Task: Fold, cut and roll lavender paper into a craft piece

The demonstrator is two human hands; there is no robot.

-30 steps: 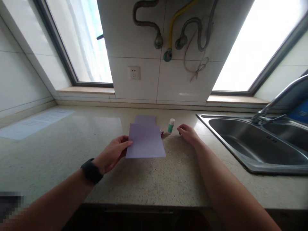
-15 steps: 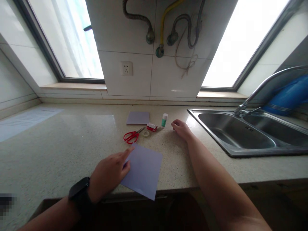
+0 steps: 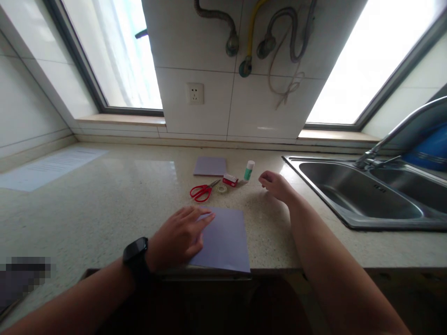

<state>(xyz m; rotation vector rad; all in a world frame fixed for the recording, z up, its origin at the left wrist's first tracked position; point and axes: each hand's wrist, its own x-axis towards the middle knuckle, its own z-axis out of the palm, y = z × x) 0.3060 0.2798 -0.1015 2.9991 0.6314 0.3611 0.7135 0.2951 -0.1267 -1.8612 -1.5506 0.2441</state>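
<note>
Speckled stone table [image 3: 104,204] carries a lilac paper sheet [image 3: 225,239] at its near edge, pressed flat by the left hand [image 3: 178,237] with fingers released, while the right hand [image 3: 277,185], loosely curled and empty, rests near a green-capped glue stick [image 3: 249,170].

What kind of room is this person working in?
Most likely a home kitchen: a steel sink with a tap is set into a stone counter, and hoses hang on the tiled wall between two windows.

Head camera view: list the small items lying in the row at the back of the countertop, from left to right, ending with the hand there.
Red-handled scissors → clear roll of tape → small red box → white glue stick with green label → right hand.
</note>
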